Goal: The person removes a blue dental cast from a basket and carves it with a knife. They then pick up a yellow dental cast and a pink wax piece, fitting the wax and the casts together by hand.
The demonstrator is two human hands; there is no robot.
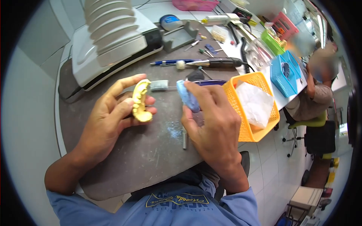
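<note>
My left hand (113,109) grips a yellow dental cast (140,102) with a row of teeth, thumb on its near side and fingers behind. In my right hand (215,124) is a blue dental piece (186,96), pinched between thumb and fingers; it looks like another cast, though its detail is blurred. The two pieces are held apart over the grey work mat (124,162). Between them lies a brush (159,85) with pale bristles. Below the right fingers, a short metal rod (184,138) rests on the mat.
A yellow basket (246,132) with white paper stands right of my right hand. Behind lie a rotary handpiece (218,62) and a blue pen (173,62). A white machine with a ribbed hose (113,30) stands back left. Another person (315,90) sits at the far right.
</note>
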